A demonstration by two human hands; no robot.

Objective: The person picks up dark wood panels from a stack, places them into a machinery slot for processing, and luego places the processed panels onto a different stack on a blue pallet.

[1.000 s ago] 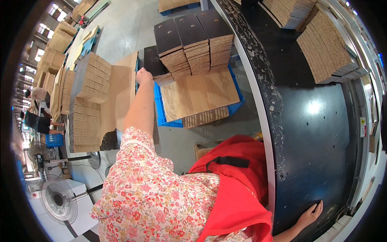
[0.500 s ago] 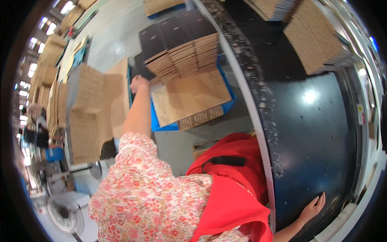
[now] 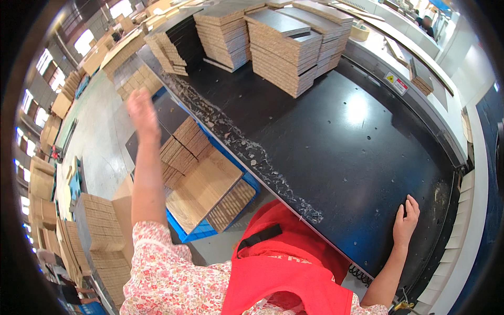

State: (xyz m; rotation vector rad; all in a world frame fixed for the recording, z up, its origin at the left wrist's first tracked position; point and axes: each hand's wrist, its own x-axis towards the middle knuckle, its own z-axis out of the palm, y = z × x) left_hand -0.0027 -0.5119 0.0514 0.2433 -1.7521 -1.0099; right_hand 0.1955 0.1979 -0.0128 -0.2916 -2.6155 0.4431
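My left hand [image 3: 142, 113] is raised at the left, above the dark-topped stack of boards beside the table. It is smeared by motion, so its fingers are unclear, and no held board shows. Under that arm, stacked boards with bare wood-coloured edges [image 3: 184, 149] and a light wood-grain board [image 3: 206, 184] rest on a blue pallet [image 3: 181, 231]. My right hand [image 3: 406, 220] lies on the black tabletop [image 3: 336, 173] near its right side, fingers stretched out and holding nothing.
Several stacks of particle boards [image 3: 283, 58] stand at the table's far end. A white machine rail [image 3: 404, 94] with warning labels borders the right side. Chips and dust [image 3: 236, 142] line the near-left edge. More board piles [image 3: 102, 226] stand on the floor at left.
The view has swung toward the table, bringing the far stacks into sight. My left hand has moved up and left relative to the pallet boards. My right hand stays on the tabletop.
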